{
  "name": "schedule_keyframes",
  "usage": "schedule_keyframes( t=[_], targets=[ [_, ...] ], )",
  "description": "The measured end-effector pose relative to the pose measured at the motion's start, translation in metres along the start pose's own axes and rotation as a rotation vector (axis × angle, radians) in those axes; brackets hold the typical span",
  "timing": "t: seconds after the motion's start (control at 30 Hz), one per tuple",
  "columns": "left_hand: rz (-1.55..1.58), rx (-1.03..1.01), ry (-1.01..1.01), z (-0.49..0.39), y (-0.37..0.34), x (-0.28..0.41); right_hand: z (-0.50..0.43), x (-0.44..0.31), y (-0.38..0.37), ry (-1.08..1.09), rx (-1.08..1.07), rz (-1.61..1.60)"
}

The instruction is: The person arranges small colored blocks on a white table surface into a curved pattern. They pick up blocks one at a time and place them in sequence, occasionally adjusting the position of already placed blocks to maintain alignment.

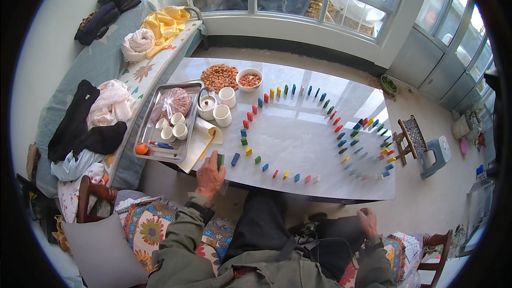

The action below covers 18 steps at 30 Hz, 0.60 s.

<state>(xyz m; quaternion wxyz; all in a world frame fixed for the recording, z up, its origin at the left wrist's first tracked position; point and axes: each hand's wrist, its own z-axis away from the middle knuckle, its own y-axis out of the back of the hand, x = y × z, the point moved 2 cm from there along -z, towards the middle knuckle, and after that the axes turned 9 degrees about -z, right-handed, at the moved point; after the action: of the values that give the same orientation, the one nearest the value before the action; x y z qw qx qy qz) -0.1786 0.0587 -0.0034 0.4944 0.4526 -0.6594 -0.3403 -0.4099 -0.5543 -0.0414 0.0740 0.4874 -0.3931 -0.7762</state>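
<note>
My left hand (211, 176) is at the table's near left edge, its fingers around a green block (220, 160). Just right of it a dark blue block (235, 159) stands on the marbled table (288, 136). Upright coloured dominoes form a large curved line, with a red one (246, 124) on the left side and a white one (317, 178) at the near side. On the right, more dominoes curve in a smaller loop; several there look blurred, including a yellow one (346, 159). My right hand (367, 221) rests by my right knee, fingers curled; whether it holds anything cannot be told.
A metal tray (140, 144) holds small cups, a bag of peanuts, an orange fruit and pens. Beside it are a lidded white pot (207, 108), white cups (222, 115), an open notebook (200, 144), a peanut pile (219, 77) and a bowl (239, 84). Stools (437, 156) stand right.
</note>
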Motion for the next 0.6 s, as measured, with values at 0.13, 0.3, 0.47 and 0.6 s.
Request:
schedule_keyframes(
  t=[0.13,0.3,0.47,0.6],
  targets=[
    [-0.097,-0.068,0.027,-0.018,-0.01,-0.016,0.006,0.003,-0.007,0.048,-0.001,0.068],
    [-0.168,-0.119,0.039,-0.025,-0.018,-0.018,0.011,0.016,-0.009,0.047,0.015,0.083],
    [-0.122,-0.013,0.047,-0.022,-0.009,-0.012,0.012,0.026,-0.011,0.077,0.013,0.053],
    [-0.029,0.058,-0.012,-0.014,0.002,-0.004,0.016,0.034,-0.012,0.095,0.049,0.101]
  ],
)
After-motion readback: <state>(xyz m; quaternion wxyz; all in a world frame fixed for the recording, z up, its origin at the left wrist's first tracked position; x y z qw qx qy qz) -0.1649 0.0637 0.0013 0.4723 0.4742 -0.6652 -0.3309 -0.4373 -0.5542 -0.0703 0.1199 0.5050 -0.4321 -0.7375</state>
